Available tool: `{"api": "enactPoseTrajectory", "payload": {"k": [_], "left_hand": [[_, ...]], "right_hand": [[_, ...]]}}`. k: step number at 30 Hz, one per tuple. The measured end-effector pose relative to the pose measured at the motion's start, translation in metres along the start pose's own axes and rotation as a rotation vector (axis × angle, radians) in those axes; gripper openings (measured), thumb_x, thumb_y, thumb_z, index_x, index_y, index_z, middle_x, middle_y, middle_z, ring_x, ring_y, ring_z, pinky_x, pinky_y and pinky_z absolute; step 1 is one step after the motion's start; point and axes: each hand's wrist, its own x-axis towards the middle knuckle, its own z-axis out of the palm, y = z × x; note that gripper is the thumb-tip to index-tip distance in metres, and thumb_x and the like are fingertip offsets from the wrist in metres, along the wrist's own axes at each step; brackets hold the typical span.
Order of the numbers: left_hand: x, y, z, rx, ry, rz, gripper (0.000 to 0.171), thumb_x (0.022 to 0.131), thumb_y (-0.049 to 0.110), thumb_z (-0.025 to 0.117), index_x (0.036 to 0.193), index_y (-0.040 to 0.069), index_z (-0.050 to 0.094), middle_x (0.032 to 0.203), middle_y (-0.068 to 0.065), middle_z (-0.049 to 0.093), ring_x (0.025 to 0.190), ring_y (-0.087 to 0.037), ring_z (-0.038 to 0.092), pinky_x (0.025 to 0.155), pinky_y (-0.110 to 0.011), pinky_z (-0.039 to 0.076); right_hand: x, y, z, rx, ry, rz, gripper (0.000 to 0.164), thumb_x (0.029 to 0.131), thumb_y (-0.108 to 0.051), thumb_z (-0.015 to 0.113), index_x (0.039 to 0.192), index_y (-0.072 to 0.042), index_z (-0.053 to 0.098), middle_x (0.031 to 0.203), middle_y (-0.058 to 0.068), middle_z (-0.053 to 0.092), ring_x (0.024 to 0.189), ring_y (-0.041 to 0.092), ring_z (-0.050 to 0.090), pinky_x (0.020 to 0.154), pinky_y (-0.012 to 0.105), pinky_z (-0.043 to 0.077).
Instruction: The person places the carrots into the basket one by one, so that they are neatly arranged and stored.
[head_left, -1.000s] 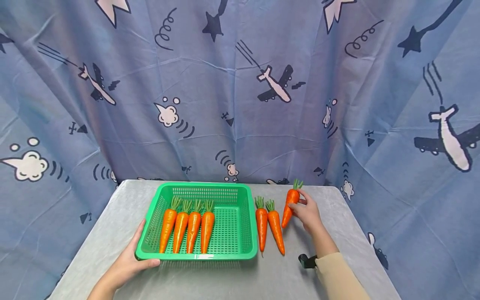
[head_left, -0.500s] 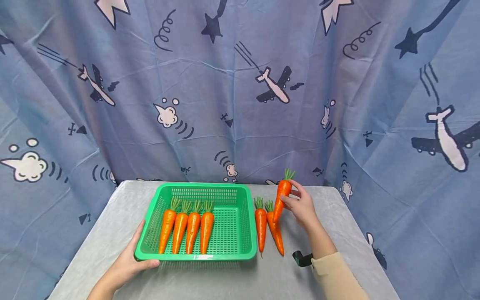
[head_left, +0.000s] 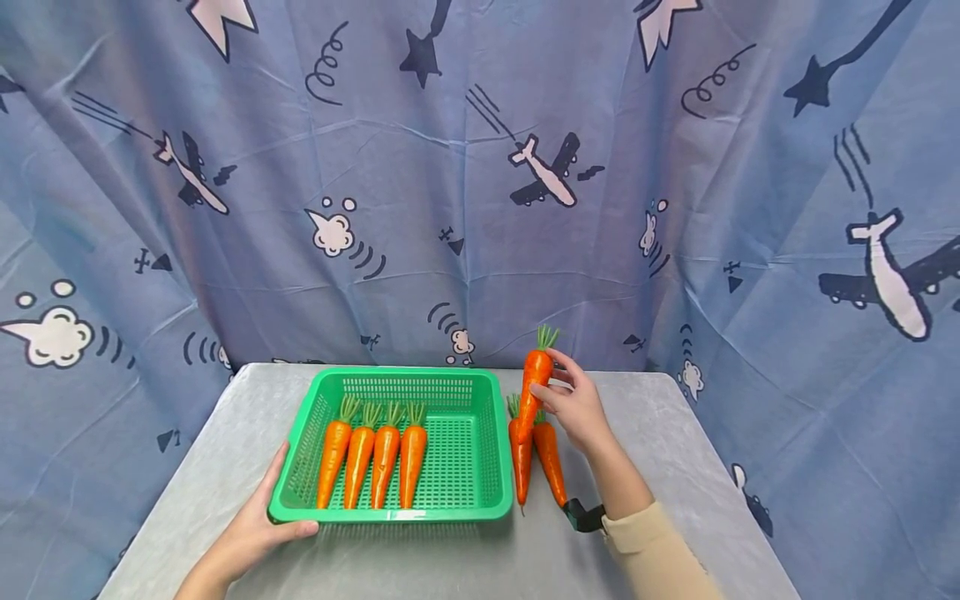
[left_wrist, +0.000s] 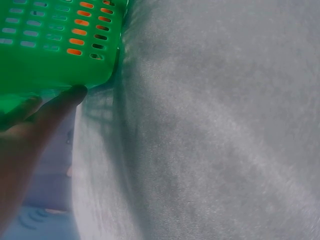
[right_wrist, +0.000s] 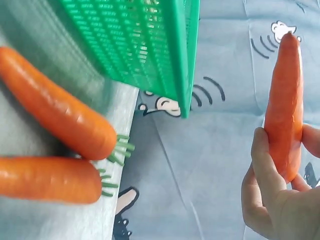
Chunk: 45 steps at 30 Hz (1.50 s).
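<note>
In the head view my right hand (head_left: 577,408) holds a carrot (head_left: 534,383) by its upper part, raised over the two carrots right of the basket. The right wrist view shows thumb and fingers pinching the held carrot (right_wrist: 284,115). A left-hand loose carrot (head_left: 521,467) lies along the basket's side, partly hidden by the held one. Beside it lies a right-hand loose carrot (head_left: 550,462). My left hand (head_left: 255,525) rests at the front left corner of the green basket (head_left: 390,515), fingers along its side, thumb along the front. Several carrots (head_left: 386,454) lie in a row inside, tops away from me.
The basket stands on a grey table (head_left: 420,567). The inside right part of the basket shows bare mesh. A blue printed curtain (head_left: 480,208) hangs behind and to both sides. A black strap-like piece (head_left: 583,515) sits by the right wrist.
My right hand has lifted its carrot and carried it left, from the table's right side to over the loose carrots near the basket's rim. My left hand has stayed at the corner.
</note>
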Motion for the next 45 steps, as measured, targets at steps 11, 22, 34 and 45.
{"api": "enactPoseTrajectory", "payload": {"k": [11, 22, 34, 45], "left_hand": [[-0.001, 0.001, 0.000, -0.009, -0.005, -0.008, 0.123, 0.081, 0.005, 0.083, 0.164, 0.032, -0.004, 0.168, -0.019, 0.001, 0.123, 0.008, 0.045, 0.091, -0.013, 0.044], [0.001, -0.002, 0.001, -0.025, -0.013, 0.040, 0.122, 0.081, 0.000, 0.082, 0.164, 0.031, -0.003, 0.168, -0.019, 0.002, 0.124, 0.005, 0.047, 0.092, -0.013, 0.044], [0.000, -0.001, 0.000, -0.037, -0.023, 0.032, 0.122, 0.082, 0.001, 0.081, 0.164, 0.031, -0.004, 0.168, -0.019, 0.001, 0.125, 0.004, 0.047, 0.091, -0.015, 0.045], [0.001, 0.000, -0.001, -0.049, -0.031, 0.043, 0.121, 0.083, 0.001, 0.080, 0.164, 0.028, -0.005, 0.168, -0.020, 0.001, 0.126, 0.004, 0.048, 0.092, -0.014, 0.045]], "right_hand": [[-0.008, -0.006, 0.032, 0.019, -0.072, -0.037, 0.066, 0.093, -0.005, 0.071, 0.152, -0.020, 0.045, 0.140, 0.021, 0.047, 0.111, 0.031, 0.063, 0.082, 0.039, 0.059], [-0.014, -0.006, 0.065, 0.053, -0.113, -0.044, 0.066, 0.091, -0.001, 0.072, 0.150, -0.020, 0.049, 0.136, 0.020, 0.050, 0.103, 0.027, 0.066, 0.079, 0.041, 0.060], [-0.023, -0.011, 0.108, 0.094, -0.229, -0.052, 0.067, 0.091, -0.003, 0.073, 0.151, -0.019, 0.048, 0.140, 0.025, 0.047, 0.106, 0.030, 0.065, 0.079, 0.041, 0.060], [-0.034, -0.010, 0.151, 0.076, -0.284, -0.038, 0.065, 0.090, -0.009, 0.076, 0.149, -0.022, 0.051, 0.137, 0.022, 0.051, 0.106, 0.031, 0.065, 0.082, 0.049, 0.059]]}}
